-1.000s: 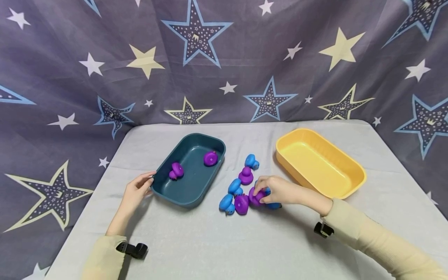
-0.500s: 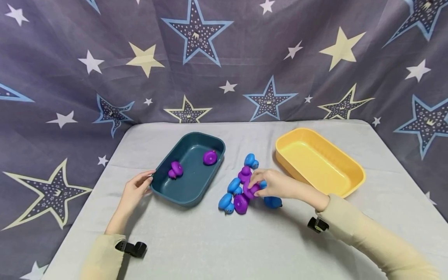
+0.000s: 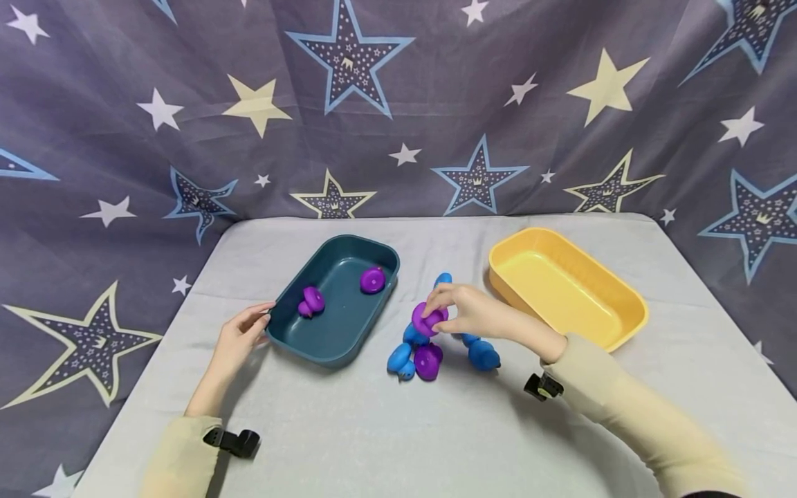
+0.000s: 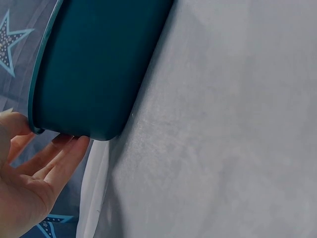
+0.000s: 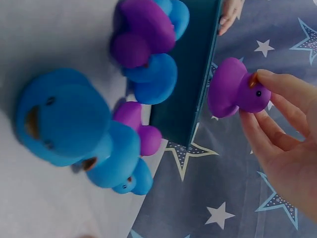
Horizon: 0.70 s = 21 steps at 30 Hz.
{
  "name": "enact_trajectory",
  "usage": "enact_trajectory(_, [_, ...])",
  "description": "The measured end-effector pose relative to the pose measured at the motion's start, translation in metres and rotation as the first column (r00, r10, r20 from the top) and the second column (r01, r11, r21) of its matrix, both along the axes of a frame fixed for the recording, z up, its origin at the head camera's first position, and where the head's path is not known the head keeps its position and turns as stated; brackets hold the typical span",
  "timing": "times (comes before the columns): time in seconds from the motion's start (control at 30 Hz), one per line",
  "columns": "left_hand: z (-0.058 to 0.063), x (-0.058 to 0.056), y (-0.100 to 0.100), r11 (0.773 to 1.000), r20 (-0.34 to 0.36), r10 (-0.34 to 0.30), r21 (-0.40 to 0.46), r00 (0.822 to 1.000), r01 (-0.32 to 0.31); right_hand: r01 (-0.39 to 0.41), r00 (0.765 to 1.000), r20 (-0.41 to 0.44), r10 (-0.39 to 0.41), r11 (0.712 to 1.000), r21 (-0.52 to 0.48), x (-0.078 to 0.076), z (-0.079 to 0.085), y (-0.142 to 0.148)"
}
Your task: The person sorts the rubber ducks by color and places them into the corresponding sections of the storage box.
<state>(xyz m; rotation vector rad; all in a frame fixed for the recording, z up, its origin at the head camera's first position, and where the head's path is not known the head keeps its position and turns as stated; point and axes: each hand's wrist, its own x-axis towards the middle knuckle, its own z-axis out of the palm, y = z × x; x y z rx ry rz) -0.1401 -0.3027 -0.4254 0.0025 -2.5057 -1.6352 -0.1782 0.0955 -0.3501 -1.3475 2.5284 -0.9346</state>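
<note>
A purple rubber duck is pinched by its head between the thumb and fingers of my right hand. In the right wrist view, that duck is raised off the table with its orange beak at the fingertip. Below the hand lie blue rubber ducks and another purple duck, partly overlapped by the hand. My left hand touches the near-left end of the teal tub; its fairly straight fingers lie against the outer wall and rim in the left wrist view. Inside the tub are two purple ducks.
A yellow tub stands on the right, its inside bare. Light grey cloth covers the table. A star-patterned curtain hangs behind and at the sides.
My right hand has lifted the purple duck out of the group and carried it left and away from me, towards the teal tub. My left hand has stayed at the tub's end.
</note>
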Motion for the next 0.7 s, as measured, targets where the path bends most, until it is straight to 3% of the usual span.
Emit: enact_trajectory(0.7, [-0.002,0.000,-0.001,1.000,0.007,0.003,-0.015,1.000,-0.002,0.009,1.000,0.006,-0.008,0.996,-0.084,-0.015,0.018,-0.039])
